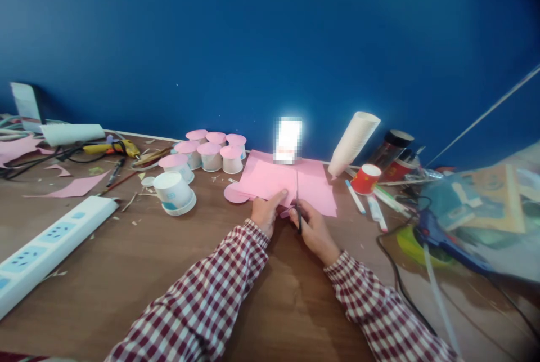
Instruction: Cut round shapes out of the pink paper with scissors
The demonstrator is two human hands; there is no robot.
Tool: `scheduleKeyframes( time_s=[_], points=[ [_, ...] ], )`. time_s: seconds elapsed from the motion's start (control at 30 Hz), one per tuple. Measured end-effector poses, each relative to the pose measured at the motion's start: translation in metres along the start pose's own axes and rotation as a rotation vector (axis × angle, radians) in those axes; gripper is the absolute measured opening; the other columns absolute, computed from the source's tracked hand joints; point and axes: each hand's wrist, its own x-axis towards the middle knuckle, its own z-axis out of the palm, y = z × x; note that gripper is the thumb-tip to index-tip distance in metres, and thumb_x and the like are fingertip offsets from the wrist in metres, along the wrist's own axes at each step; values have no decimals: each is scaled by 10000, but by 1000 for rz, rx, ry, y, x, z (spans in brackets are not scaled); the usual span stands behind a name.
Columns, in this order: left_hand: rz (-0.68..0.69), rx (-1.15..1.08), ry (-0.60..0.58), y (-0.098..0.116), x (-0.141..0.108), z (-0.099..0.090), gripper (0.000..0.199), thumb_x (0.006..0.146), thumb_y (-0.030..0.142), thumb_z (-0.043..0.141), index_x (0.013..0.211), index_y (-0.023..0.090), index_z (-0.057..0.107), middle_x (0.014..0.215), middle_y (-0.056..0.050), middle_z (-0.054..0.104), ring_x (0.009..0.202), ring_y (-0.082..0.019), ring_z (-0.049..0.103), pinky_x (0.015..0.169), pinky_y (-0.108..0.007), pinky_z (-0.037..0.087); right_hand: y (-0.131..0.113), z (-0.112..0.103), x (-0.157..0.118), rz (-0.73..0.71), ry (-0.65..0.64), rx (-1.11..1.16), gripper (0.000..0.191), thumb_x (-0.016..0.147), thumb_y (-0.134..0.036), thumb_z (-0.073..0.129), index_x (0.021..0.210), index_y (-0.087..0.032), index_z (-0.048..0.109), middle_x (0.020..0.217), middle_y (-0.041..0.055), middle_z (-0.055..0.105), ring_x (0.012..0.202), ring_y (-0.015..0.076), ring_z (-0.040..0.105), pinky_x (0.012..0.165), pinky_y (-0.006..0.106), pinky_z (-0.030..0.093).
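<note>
My left hand (pixel 266 213) grips the near edge of a sheet of pink paper (pixel 270 184), its thumb lying on top. In my right hand (pixel 314 229) is a pair of scissors (pixel 299 217), fingers closed round the dark handle and the blades pointing away from me over the paper. A small curled pink strip shows between the two hands. Beside the sheet, on the left, lies a pink paper circle (pixel 236 193), partly covered. Further left, several paper cups with pink tops (pixel 210 155) stand grouped near a white paper cup (pixel 172 188).
A blurred bright screen (pixel 288 139) stands against the blue wall. To the right are a leaning stack of cups (pixel 354 142), a red cup (pixel 366 178), markers (pixel 355 197) and a blue glue gun (pixel 451 244). On the left lie a power strip (pixel 54 249) and a yellow glue gun (pixel 113 148).
</note>
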Motion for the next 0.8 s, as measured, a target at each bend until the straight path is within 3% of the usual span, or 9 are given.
scheduleKeyframes(
  time_s=[0.8],
  points=[
    [-39, -25, 25, 3, 0, 1, 381, 517, 233, 829, 819, 77, 657, 724, -70, 689, 589, -170, 645, 520, -281, 522, 9, -3, 2, -21, -4, -69, 249, 869, -384, 565, 986, -168, 607, 688, 6, 585, 636, 149, 543, 603, 242, 437]
  ],
)
